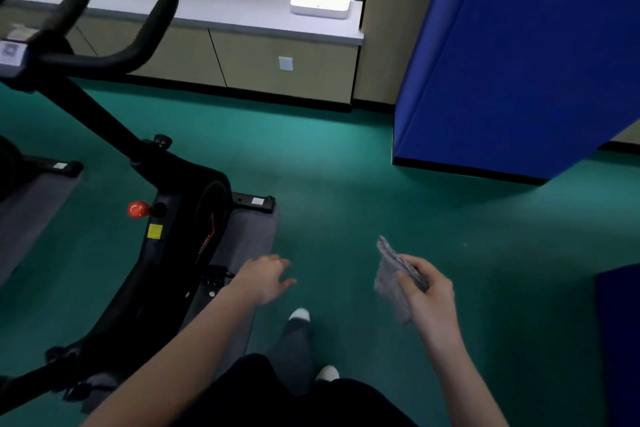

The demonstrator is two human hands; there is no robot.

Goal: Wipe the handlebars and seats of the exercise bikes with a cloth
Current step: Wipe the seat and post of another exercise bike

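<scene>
A black exercise bike (180, 218) stands at the left, its curved handlebars (152, 21) high in the upper left. Its seat is out of view. My right hand (427, 288) grips a folded grey cloth (393, 284) low at the centre right, well away from the bike. My left hand (266, 277) hangs over the green floor beside the bike's frame, fingers relaxed and holding nothing.
A second bike's base (52, 166) shows at the far left on a grey mat. A blue padded panel (519, 62) leans at the right. A white box (320, 3) lies on the ledge above beige cabinets (277, 66). My feet (299, 315) are on the green floor.
</scene>
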